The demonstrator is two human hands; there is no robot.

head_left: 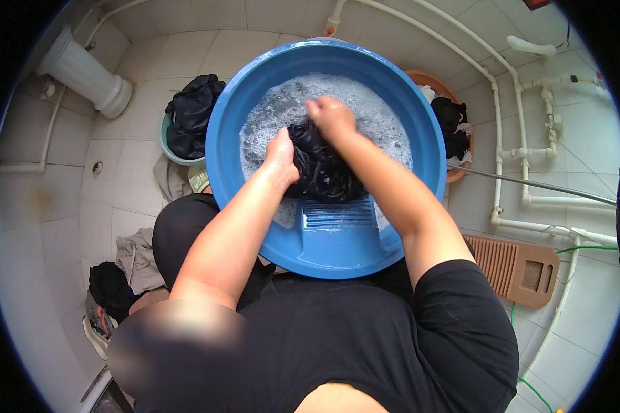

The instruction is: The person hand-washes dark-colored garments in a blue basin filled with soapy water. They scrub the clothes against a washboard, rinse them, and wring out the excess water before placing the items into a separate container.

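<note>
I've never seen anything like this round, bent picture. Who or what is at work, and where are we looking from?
No machine here: these are a person's own bare hands. The one picture comes from a wide fisheye camera worn on the head, looking down, so straight edges bend near the rim.

A big blue tub holds sudsy water. The left hand grips a black cloth; the right hand is at its upper edge, its hold hard to tell. Below the cloth is the tub's ribbed slope.

Around it stand a teal basin and an orange basin, both with clothes, and a brown washboard.
</note>
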